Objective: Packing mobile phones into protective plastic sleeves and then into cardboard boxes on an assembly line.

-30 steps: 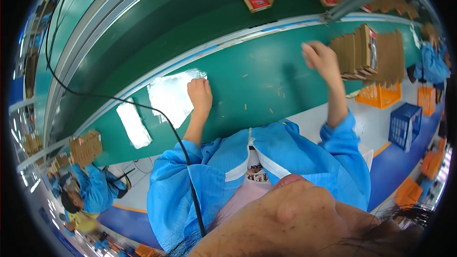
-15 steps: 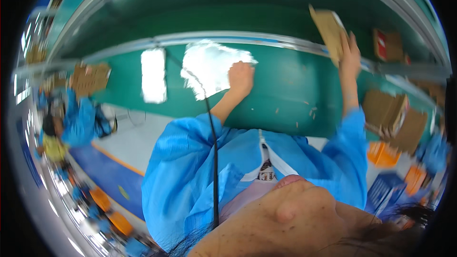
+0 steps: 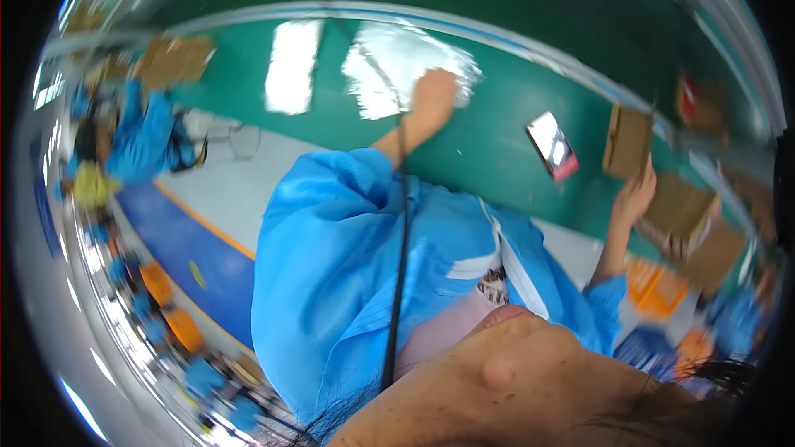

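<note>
Right hand [image 3: 636, 194] grips a cardboard box [image 3: 627, 142]; left hand [image 3: 435, 95] sits on shiny bags [image 3: 414, 45] (can't tell its grip). Red packet [image 3: 551, 147] lies between them.

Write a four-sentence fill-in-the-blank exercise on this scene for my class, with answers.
1. The right hand holds a box made of ____.
2. The left hand touches the wider silvery pile, one of ____ on the tabletop.
3. The tabletop is coloured ____.
4. The red-edged glossy pack lies to the ____ of the left hand.
Answers: cardboard; two; green; right.
</note>
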The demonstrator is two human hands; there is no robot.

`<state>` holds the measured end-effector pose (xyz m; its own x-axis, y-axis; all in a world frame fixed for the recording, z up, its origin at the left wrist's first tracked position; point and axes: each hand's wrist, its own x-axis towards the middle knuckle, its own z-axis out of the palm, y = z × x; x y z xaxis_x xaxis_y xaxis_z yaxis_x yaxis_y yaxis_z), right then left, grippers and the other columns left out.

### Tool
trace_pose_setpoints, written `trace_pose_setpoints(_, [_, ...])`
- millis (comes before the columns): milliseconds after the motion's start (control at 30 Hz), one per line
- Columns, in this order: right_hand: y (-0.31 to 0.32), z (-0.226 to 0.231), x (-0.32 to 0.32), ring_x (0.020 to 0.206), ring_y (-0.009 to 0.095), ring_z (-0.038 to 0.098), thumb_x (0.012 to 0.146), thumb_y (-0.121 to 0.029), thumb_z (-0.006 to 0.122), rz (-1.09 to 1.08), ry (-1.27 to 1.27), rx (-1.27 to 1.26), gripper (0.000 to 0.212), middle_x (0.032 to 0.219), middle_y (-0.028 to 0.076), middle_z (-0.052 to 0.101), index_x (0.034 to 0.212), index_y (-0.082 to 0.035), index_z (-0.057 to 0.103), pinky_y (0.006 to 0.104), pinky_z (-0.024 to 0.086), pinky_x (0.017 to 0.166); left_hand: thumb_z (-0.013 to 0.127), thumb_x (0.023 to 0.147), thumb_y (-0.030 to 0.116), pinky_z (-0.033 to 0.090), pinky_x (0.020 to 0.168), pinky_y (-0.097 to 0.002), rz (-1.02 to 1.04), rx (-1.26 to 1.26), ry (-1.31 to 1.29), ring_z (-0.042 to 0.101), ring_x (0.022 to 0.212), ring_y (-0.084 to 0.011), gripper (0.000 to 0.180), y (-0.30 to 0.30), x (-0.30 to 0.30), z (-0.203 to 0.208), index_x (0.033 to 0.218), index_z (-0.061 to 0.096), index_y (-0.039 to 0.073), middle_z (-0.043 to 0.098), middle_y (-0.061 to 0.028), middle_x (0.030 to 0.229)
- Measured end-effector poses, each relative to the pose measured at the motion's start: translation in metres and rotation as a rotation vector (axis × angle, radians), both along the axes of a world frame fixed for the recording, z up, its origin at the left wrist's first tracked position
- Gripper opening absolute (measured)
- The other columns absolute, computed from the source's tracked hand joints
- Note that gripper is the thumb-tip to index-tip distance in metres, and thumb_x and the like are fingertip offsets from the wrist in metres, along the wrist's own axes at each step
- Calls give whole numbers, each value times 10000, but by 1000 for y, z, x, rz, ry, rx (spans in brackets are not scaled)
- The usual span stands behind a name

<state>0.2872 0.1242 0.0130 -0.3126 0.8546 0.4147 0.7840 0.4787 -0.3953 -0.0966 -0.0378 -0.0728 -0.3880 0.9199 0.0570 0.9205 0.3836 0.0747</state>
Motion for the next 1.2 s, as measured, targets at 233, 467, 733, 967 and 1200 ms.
trace_pose_setpoints(233, [-23, -36, 89, 791, 393, 612, 892, -497, 500, -276, -549, -980, 549, 804, 236, 633, 759, 19, 632, 465, 489, 699, 586, 775, 91, 421, 633, -418, -224, 296, -84, 517, 769, -302, 71, 15, 8, 5, 794, 533, 49, 522, -125, 821])
trace_pose_setpoints(467, [-74, -5, -96, 988, 350, 562, 734, -323, 722, 175, -341, -250, 636, 1103, 188, 562, 1274, -109, 464, 440, 463, 793, 657, 774, 165, 431, 703, -421, -224, 306, -271, 518, 824, -328, 196, 10, 84, 16, 884, 559, 35, 525, -150, 873])
trace_pose_setpoints(733, [-25, 7, -103, 948, 346, 572, 712, -442, 698, 199, -175, -577, 618, 1040, 189, 550, 1232, -141, 555, 402, 483, 807, 578, 825, 76, 430, 741, -443, -158, 269, -333, 530, 834, -359, 85, 5, 75, -7, 881, 562, 15, 568, -172, 863])
trace_pose_setpoints(967, [-62, -10, -86, 915, 172, 611, 939, -225, 546, 122, 1064, -1109, 299, 1032, 104, 597, 1114, 18, 538, 303, 578, 702, 571, 826, 89, 443, 730, -442, -35, 300, -478, 555, 826, -366, 73, -2, 77, 1, 863, 600, 33, 590, -169, 837])
trace_pose_setpoints(1200, [-130, -50, -126, 707, 231, 582, 837, -195, 652, 279, 472, -514, 184, 818, 102, 572, 946, -56, 602, 320, 468, 599, 533, 876, 120, 464, 623, -427, 281, 343, -615, 588, 673, -366, 123, 6, 66, -6, 880, 582, 6, 604, -170, 712])
